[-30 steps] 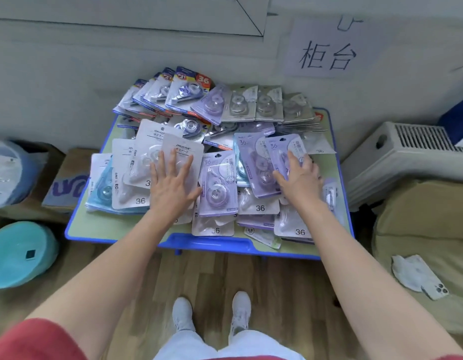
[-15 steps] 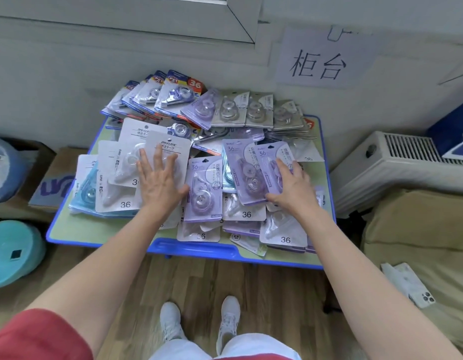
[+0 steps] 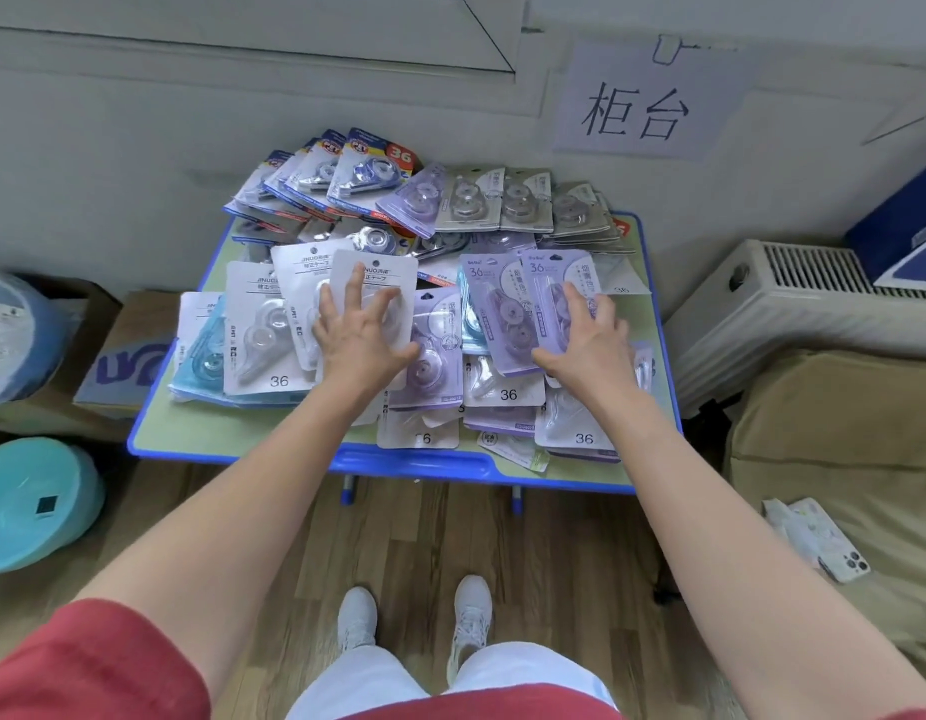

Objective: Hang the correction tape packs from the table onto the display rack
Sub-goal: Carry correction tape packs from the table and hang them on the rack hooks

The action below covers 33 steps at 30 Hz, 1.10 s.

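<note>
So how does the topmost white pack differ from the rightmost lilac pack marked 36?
The topmost white pack has a white card with grey JINUO lettering; the rightmost lilac pack has a lilac card with a large 36. The white pack overlaps other white packs; the lilac pack overlaps a matching lilac one. Both lie face up on the pile, hang hole at the top.

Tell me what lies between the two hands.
Head view: a lavender correction tape pack beside the left hand, then a purple correction tape pack beside the right hand.
</note>
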Each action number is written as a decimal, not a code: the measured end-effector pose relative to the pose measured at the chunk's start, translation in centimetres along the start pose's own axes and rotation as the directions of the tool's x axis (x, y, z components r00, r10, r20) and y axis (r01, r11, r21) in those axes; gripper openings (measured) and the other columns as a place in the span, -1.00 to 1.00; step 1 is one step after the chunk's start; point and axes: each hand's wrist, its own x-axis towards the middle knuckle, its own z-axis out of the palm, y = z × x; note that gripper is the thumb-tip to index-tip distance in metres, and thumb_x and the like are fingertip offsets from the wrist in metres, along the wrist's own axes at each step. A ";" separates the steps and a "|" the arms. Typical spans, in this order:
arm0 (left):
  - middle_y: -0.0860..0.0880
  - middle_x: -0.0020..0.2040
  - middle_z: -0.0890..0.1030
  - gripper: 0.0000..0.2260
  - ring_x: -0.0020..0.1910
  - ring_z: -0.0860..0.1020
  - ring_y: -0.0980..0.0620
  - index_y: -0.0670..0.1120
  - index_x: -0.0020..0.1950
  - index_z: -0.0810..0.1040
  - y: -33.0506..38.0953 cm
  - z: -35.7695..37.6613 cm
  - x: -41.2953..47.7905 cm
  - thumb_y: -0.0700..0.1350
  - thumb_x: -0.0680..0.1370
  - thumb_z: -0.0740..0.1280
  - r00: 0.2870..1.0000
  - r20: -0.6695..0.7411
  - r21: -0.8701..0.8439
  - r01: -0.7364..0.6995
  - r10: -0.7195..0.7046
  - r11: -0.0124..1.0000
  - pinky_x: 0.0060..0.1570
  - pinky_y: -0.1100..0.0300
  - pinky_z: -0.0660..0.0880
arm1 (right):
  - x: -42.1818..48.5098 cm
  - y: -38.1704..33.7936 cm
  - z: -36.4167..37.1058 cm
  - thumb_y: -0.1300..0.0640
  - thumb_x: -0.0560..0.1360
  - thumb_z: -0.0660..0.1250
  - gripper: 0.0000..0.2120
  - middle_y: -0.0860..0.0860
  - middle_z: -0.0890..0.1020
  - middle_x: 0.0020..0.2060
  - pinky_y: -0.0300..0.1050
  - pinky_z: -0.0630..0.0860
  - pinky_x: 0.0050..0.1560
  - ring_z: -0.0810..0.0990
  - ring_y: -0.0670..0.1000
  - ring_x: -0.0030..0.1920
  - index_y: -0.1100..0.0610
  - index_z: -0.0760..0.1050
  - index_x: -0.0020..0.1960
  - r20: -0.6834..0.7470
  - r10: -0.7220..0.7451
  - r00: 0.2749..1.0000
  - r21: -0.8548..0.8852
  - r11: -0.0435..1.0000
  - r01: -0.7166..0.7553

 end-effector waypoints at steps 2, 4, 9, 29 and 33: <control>0.03 0.58 -0.03 -0.41 0.52 -0.11 -0.24 0.13 0.41 0.34 -0.1 -0.5 -0.4 0.07 0.41 0.45 1.000 0.023 0.008 -0.015 0.015 1.000 0.42 -0.15 -0.04 | -1.0 -0.8 0.1 -0.07 0.45 0.36 -0.18 0.15 0.02 0.50 0.17 0.24 0.36 0.13 0.25 0.42 -0.03 -0.04 0.55 -0.008 0.002 1.000 0.012 1.000 -0.002; 0.02 0.58 -0.02 -0.39 0.52 -0.09 -0.25 0.14 0.43 0.31 -0.2 -0.9 -0.7 0.12 0.42 0.43 0.998 0.043 0.034 -0.048 0.046 0.998 0.43 -0.13 -0.02 | -2.0 -1.5 0.3 -0.06 0.46 0.36 -0.18 0.16 0.02 0.50 0.18 0.23 0.36 0.12 0.25 0.42 -0.02 -0.04 0.55 -0.022 0.009 1.000 0.023 1.000 -0.008; 0.03 0.57 -0.01 -0.32 0.52 -0.08 -0.23 0.16 0.50 0.17 -0.8 -1.4 -1.6 0.24 0.45 0.36 0.977 0.124 0.044 -0.179 0.173 0.983 0.44 -0.14 -0.01 | -5.8 -2.8 1.4 -0.08 0.47 0.35 -0.20 0.16 0.02 0.50 0.19 0.21 0.38 0.12 0.25 0.43 -0.02 -0.04 0.55 -0.095 0.100 0.990 0.055 0.994 -0.095; -0.04 0.51 0.14 -0.35 0.45 0.08 -0.21 0.08 0.42 0.31 -0.1 1.4 -22.4 0.01 0.36 0.44 0.617 0.381 -0.119 -0.706 0.689 0.698 0.34 -0.11 0.14 | -36.8 -1.8 11.4 0.00 0.41 0.37 -0.23 0.10 0.16 0.39 0.12 0.35 0.22 0.25 0.23 0.26 -0.01 0.07 0.51 -0.215 0.706 0.675 0.358 0.700 -0.618; -0.03 0.50 0.16 -0.34 0.42 0.13 -0.21 0.07 0.42 0.31 0.7 2.9 -30.9 0.02 0.35 0.44 0.494 0.431 -0.143 -0.789 0.755 0.598 0.31 -0.11 0.19 | -45.7 -0.3 13.5 0.02 0.42 0.37 -0.24 0.09 0.17 0.38 0.07 0.35 0.24 0.25 0.22 0.25 0.00 0.08 0.51 -0.211 0.789 0.577 0.437 0.604 -0.667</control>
